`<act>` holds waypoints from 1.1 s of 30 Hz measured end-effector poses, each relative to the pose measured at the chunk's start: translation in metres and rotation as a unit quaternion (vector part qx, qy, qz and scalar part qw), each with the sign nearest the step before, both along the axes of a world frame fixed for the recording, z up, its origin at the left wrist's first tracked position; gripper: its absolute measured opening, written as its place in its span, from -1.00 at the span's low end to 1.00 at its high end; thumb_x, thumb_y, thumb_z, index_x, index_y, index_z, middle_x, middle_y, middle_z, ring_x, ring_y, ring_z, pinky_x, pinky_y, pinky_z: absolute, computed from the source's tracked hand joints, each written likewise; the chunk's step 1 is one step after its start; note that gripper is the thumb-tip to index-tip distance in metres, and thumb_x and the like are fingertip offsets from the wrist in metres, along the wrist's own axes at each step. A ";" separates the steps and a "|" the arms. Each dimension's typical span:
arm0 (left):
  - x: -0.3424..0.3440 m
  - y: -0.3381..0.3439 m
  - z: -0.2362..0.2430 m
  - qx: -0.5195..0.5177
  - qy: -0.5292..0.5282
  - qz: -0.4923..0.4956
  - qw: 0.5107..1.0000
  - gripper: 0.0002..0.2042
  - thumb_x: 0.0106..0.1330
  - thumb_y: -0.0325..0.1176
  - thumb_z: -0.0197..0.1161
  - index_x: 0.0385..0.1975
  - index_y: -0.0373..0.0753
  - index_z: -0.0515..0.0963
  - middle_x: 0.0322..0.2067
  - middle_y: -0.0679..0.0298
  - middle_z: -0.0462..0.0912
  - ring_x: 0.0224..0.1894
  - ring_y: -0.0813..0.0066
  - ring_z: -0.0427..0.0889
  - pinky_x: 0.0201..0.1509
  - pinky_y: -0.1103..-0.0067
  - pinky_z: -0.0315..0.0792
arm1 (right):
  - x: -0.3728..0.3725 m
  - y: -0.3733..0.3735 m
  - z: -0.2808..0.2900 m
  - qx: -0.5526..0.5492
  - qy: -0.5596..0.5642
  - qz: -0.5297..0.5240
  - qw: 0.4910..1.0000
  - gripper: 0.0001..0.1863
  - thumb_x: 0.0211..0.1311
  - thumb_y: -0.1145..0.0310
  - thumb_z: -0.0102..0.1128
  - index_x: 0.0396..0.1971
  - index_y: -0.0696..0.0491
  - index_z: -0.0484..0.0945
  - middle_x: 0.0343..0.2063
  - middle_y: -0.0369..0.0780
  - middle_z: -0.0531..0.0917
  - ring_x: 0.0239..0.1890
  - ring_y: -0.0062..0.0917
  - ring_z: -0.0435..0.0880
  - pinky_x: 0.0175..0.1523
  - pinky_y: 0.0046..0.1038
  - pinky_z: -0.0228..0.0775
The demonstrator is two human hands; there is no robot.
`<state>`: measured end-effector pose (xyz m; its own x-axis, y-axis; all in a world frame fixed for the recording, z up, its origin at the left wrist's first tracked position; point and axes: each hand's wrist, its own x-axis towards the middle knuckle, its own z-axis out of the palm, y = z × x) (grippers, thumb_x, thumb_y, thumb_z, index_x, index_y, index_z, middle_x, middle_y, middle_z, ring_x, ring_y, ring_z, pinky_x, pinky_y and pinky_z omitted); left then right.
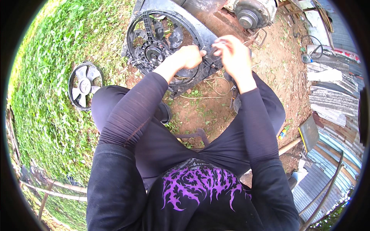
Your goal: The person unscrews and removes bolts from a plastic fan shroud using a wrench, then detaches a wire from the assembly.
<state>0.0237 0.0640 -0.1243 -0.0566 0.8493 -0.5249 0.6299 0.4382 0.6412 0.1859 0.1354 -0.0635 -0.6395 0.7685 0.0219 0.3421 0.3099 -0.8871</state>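
Observation:
A black plastic fan shroud [156, 56] with broken-looking blades, a central motor and a flat frame leans in front of me at the top. My left hand [187, 57] is closed at the right part of its ring, fingers curled around something I cannot make out. My right hand [233, 57] is just to the right, over the frame's corner, with fingers bent in a pinch on something small and unclear. A second, smaller fan [84, 85] with pale blades in a dark ring lies on the grass to the left, beside my knee.
Behind the shroud are a rusty metal body [204, 15] and a round machine with a pulley [248, 17]. Corrugated sheets [333, 100], poles and a yellow-edged board [308, 133] fill the right. A cord [196, 98] lies on the dirt. Bamboo rails [65, 190] are at lower left.

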 end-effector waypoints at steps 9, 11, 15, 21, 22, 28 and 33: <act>-0.001 0.000 -0.002 0.009 -0.007 -0.001 1.000 -0.39 0.57 0.02 -0.09 0.01 -0.58 0.54 0.04 -0.35 0.57 0.21 -0.18 0.52 0.30 0.19 0.36 | 0.093 -0.029 -0.071 -0.165 0.176 -0.296 0.924 -0.87 0.49 0.58 0.02 -0.04 0.22 0.39 -0.20 0.02 0.69 -0.27 -0.38 0.77 -0.18 -0.51 0.64; -0.001 -0.002 0.001 0.010 -0.004 0.000 1.000 -0.39 0.57 0.02 -0.09 0.00 -0.58 0.54 0.04 -0.34 0.57 0.21 -0.18 0.52 0.30 0.18 0.36 | 0.097 -0.028 -0.082 -0.174 0.182 -0.295 0.922 -0.87 0.49 0.59 0.02 -0.04 0.22 0.39 -0.19 0.02 0.69 -0.27 -0.38 0.77 -0.17 -0.50 0.65; -0.001 -0.001 0.002 0.008 -0.005 -0.002 1.000 -0.40 0.57 0.02 -0.08 -0.02 -0.58 0.56 0.03 -0.34 0.58 0.20 -0.19 0.53 0.29 0.17 0.37 | 0.096 -0.025 -0.092 -0.180 0.201 -0.301 0.915 -0.86 0.48 0.61 0.02 -0.04 0.23 0.39 -0.18 0.00 0.69 -0.27 -0.39 0.77 -0.16 -0.51 0.64; 0.000 0.000 -0.001 0.019 0.009 0.007 1.000 -0.40 0.57 0.02 -0.08 -0.05 -0.56 0.57 0.00 -0.34 0.59 0.18 -0.18 0.55 0.27 0.17 0.39 | 0.071 -0.015 -0.064 -0.094 0.121 -0.188 0.970 -0.89 0.44 0.62 0.03 -0.10 0.24 0.48 -0.23 -0.08 0.71 -0.27 -0.49 0.76 -0.17 -0.56 0.62; 0.000 0.000 0.000 0.014 0.008 0.003 1.000 -0.40 0.57 0.02 -0.08 -0.04 -0.56 0.57 0.01 -0.34 0.59 0.18 -0.18 0.55 0.27 0.17 0.39 | 0.064 -0.010 -0.057 -0.077 0.102 -0.156 0.979 -0.89 0.44 0.62 0.04 -0.12 0.24 0.50 -0.25 -0.10 0.72 -0.27 -0.52 0.75 -0.17 -0.57 0.61; -0.004 0.004 -0.017 0.022 -0.001 -0.022 1.000 -0.41 0.57 0.01 -0.07 0.03 -0.57 0.52 0.01 -0.34 0.59 0.18 -0.16 0.55 0.27 0.18 0.39 | -0.006 0.008 -0.007 0.275 -0.172 0.211 0.922 -0.84 0.32 0.63 0.07 -0.16 0.19 0.58 -0.33 -0.12 0.76 -0.28 -0.46 0.79 -0.09 -0.48 0.61; -0.004 -0.004 -0.014 0.035 0.006 0.005 0.999 -0.40 0.57 0.01 -0.07 0.01 -0.59 0.51 0.00 -0.34 0.59 0.16 -0.18 0.55 0.26 0.20 0.39 | -0.008 0.016 0.014 0.106 -0.050 0.130 0.985 -0.82 0.27 0.60 0.08 -0.17 0.16 0.59 -0.29 -0.06 0.76 -0.24 -0.33 0.80 -0.11 -0.37 0.62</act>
